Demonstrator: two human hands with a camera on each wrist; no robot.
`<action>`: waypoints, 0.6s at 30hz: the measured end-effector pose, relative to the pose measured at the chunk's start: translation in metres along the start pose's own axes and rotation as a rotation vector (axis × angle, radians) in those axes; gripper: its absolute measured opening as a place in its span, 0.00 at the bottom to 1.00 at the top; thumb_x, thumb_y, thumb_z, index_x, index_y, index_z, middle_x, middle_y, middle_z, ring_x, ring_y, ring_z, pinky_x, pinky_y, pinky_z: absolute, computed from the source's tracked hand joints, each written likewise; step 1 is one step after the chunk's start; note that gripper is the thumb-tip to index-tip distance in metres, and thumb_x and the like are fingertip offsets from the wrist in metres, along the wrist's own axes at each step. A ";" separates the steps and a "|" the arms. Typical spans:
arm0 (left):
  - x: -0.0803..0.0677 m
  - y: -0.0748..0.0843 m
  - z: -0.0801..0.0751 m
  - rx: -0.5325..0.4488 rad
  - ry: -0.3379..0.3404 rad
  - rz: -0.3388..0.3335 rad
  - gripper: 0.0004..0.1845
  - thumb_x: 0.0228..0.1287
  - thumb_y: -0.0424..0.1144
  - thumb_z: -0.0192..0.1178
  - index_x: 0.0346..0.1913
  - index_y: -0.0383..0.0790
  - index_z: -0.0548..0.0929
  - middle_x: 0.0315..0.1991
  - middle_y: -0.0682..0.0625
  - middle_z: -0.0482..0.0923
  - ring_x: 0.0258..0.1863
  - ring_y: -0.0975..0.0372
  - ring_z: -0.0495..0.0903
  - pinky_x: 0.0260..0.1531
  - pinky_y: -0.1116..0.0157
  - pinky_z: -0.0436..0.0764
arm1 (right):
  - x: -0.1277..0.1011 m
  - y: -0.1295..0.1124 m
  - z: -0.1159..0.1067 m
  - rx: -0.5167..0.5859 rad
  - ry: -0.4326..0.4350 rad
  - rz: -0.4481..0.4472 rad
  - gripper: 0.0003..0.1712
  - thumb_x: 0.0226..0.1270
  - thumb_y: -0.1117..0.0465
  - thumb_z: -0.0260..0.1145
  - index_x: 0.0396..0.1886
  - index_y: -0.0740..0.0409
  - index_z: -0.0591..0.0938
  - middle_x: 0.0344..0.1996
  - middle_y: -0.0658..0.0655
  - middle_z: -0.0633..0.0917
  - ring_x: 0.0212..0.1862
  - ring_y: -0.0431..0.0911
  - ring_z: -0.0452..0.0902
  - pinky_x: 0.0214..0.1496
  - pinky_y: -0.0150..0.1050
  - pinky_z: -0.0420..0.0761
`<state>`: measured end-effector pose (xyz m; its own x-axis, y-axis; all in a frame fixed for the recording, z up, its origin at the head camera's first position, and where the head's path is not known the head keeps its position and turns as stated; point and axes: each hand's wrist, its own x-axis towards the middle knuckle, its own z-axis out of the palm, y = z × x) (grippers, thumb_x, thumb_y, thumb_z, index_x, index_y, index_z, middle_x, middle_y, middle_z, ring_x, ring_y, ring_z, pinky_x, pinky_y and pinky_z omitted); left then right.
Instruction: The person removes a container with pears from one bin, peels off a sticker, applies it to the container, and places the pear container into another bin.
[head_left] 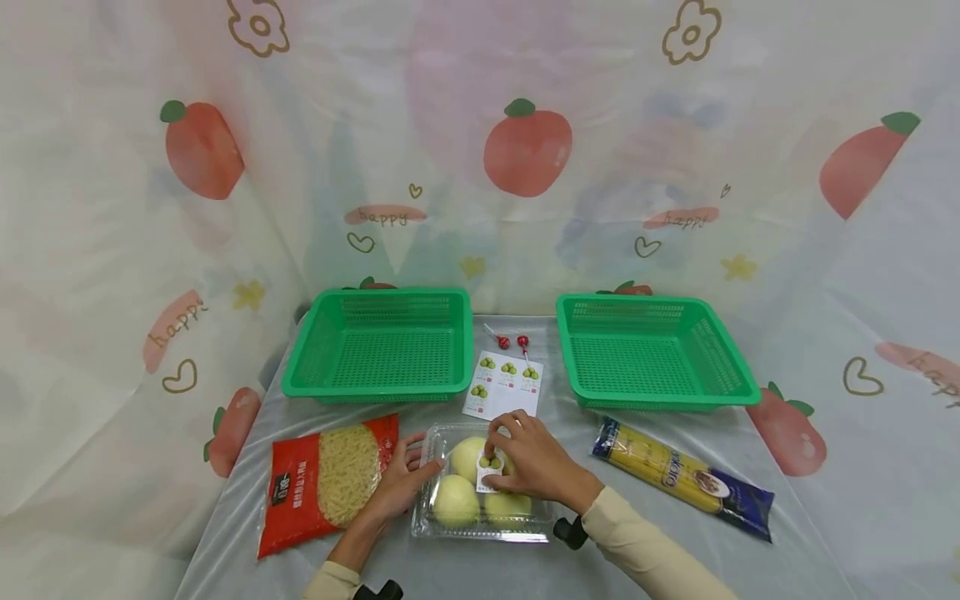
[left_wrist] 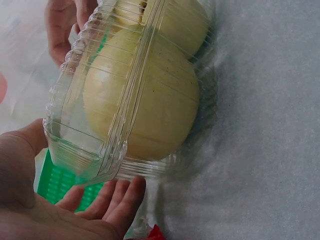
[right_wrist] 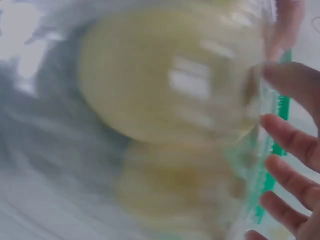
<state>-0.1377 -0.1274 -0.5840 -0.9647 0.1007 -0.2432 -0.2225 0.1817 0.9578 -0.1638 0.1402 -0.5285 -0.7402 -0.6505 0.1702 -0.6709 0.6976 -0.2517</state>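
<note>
A clear plastic clamshell box [head_left: 538,527] of several round pale yellow fruits [head_left: 456,501] lies at the front middle. On its lid is a small white sticker [head_left: 490,473] printed with green fruit. My right hand [head_left: 528,454] is over the lid, thumb and index finger at the sticker's opposite edges. My left hand [head_left: 401,483] steadies the box's left side. In the left wrist view, the thumb touches the lid's edge while the fingers [left_wrist: 125,205] lie fairly straight by the side wall. The right wrist view is blurred, with the right fingertips [right_wrist: 272,122] at the lid.
Behind the box lies a sticker sheet [head_left: 487,406], with two red lollipops [head_left: 503,342] beyond it. Two green baskets [head_left: 375,392] [head_left: 660,402] stand at the back. A red pasta bag [head_left: 300,492] lies left, a spaghetti pack [head_left: 675,473] right.
</note>
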 end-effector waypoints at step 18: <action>0.001 0.003 -0.003 0.024 -0.025 -0.044 0.41 0.73 0.47 0.68 0.80 0.40 0.58 0.71 0.32 0.71 0.66 0.44 0.77 0.58 0.48 0.82 | -0.016 0.007 0.018 0.140 0.079 0.077 0.30 0.59 0.32 0.79 0.48 0.46 0.81 0.72 0.59 0.76 0.69 0.57 0.70 0.72 0.62 0.68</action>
<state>-0.1397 -0.1302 -0.5813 -0.9501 0.1164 -0.2895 -0.2614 0.2094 0.9422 -0.1554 0.1499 -0.5506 -0.7939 -0.5676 0.2182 -0.6035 0.6919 -0.3963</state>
